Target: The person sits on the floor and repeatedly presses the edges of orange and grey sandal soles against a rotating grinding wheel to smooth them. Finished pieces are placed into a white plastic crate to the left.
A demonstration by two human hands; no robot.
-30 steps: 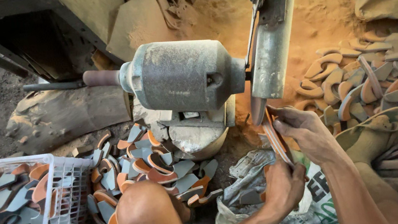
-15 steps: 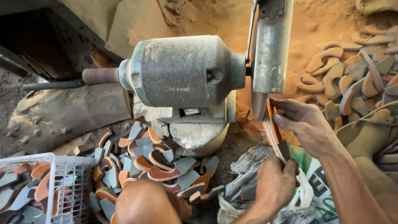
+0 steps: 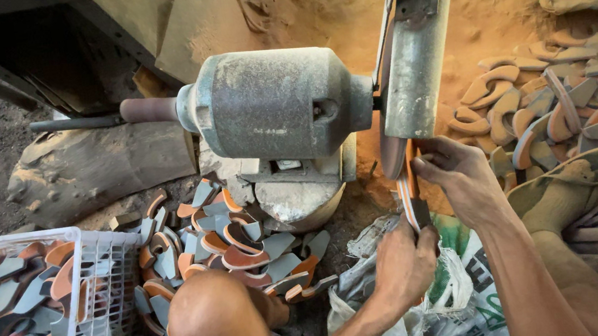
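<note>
Orange dust coats everything round the grey bench grinder [image 3: 279, 102]; we hold a thin orange-and-grey sole piece [image 3: 414, 195] edge-on against the lower rim of its wheel [image 3: 393, 150]. Over the last second the piece has tipped a little more upright and risen toward the wheel, so we judge a fresh stretch of edge is being ground; our right hand [image 3: 459, 175] pinches its upper end, fingers closed; our left hand [image 3: 402, 265] grips the lower end. Similar pieces fill the white basket [image 3: 107, 305] and lie heaped beside our knee [image 3: 215, 319].
</note>
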